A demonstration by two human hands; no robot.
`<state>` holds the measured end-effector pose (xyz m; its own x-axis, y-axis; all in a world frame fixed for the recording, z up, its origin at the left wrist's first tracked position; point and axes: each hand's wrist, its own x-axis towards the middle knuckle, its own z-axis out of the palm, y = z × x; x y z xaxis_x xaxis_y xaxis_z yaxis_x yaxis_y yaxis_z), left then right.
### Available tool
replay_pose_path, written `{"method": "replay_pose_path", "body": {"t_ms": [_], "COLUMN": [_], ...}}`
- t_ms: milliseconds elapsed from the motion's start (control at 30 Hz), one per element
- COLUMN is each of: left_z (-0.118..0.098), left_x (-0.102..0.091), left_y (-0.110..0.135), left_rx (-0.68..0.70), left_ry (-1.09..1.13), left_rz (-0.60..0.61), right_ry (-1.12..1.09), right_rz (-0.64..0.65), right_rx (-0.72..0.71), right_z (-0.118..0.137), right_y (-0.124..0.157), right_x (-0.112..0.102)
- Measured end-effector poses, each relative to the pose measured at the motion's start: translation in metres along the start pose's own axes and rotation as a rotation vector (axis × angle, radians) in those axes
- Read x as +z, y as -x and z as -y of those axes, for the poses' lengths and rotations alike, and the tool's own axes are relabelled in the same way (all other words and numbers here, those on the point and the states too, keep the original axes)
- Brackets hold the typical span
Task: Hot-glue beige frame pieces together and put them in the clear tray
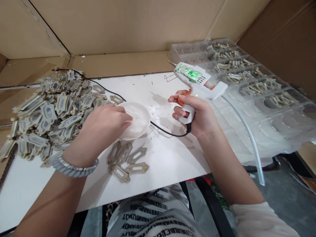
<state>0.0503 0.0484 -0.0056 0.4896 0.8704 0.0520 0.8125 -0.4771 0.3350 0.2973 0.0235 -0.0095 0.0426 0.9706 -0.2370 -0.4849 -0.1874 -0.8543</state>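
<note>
White dish (138,126) occupies the centre of the frame beneath the bent fingers of the left hand (106,122), whose grip on any item cannot be determined, while the right hand (201,113) grasps the handle of the glue gun (197,87) right of centre, and clear compartmented trays (287,121) extend across the upper right.

Black lettering (150,206) on the white garment (148,222) is partly legible, seemingly including "BEBE".

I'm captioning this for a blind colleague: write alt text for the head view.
A person's right hand holds a white glue gun while the left hand is at a round white dish. A heap of small frames lies left, a clear compartment tray right.
</note>
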Motion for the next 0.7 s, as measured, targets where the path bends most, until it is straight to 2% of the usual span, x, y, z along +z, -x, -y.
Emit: {"method": "replay_pose_path", "body": {"t_ms": [133,200,267,333,400,500,700], "left_z": [0.000,0.001,0.000,-0.002,-0.005,-0.010,-0.014], "left_x": [0.000,-0.001,-0.003,-0.007,-0.012,-0.018,-0.019], "left_y": [-0.003,-0.003,-0.002,0.002,0.007,0.016,0.042], "left_rx": [0.048,0.063,0.074,0.041,-0.064,-0.237,-0.486], "left_ry": [-0.165,-0.211,-0.188,-0.076,0.090,0.326,0.791], "left_rz": [0.064,0.022,-0.079,-0.185,-0.244,-0.261,-0.276], "right_ry": [-0.003,-0.006,-0.008,-0.010,-0.012,-0.011,-0.017], "right_rz": [-0.007,-0.005,0.003,0.006,0.003,0.003,-0.012], "right_rx": [0.000,0.003,0.004,0.003,0.002,0.007,0.009], "right_z": [-0.001,-0.001,-0.001,0.000,0.000,-0.001,0.000], "right_y": [-0.001,-0.001,-0.001,-0.001,-0.001,0.000,0.000], "right_x": [-0.001,-0.001,-0.001,-0.001,-0.001,-0.001,0.001]}}
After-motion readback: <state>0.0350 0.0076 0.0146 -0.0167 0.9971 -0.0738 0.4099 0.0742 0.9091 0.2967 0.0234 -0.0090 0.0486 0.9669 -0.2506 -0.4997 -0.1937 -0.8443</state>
